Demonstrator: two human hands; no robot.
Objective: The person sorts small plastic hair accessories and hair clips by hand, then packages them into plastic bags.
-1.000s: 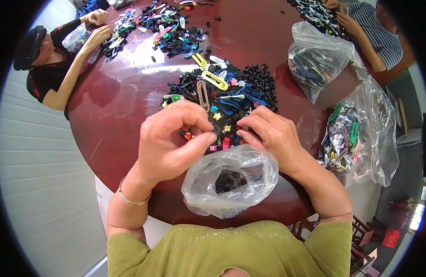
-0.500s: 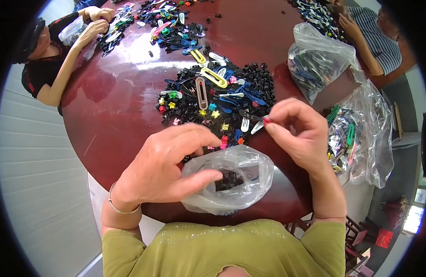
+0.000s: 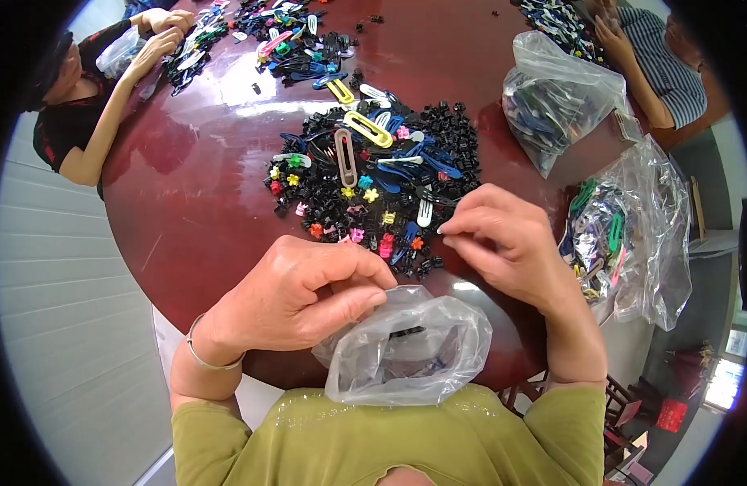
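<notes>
A clear plastic bag (image 3: 470,344) stands with its mouth up at the table's near edge, a few black pieces inside. My left hand (image 3: 304,292) pinches its rim between thumb and forefinger. To the upper right, my right hand (image 3: 507,247) has thumb and fingertips drawn together; whatever they hold, if anything, is too small to name. Just beyond both hands lies a pile of small black claw clips (image 3: 454,134). Mixed in are coloured flower clips, a yellow snap hair clip (image 3: 368,130), a brown one (image 3: 346,159) and a white one (image 3: 424,212).
Filled plastic bags stand at the right, one upright (image 3: 563,101) and one open (image 3: 653,235). More hair clips (image 3: 296,57) are heaped farther back on the red table (image 3: 187,211). One person (image 3: 82,121) works at the far left, another (image 3: 665,73) at the far right.
My left hand has closed from a spread shape onto the bag's rim, and the bag has shifted toward me. A red clip and white snap clip no longer show at my right fingertips.
</notes>
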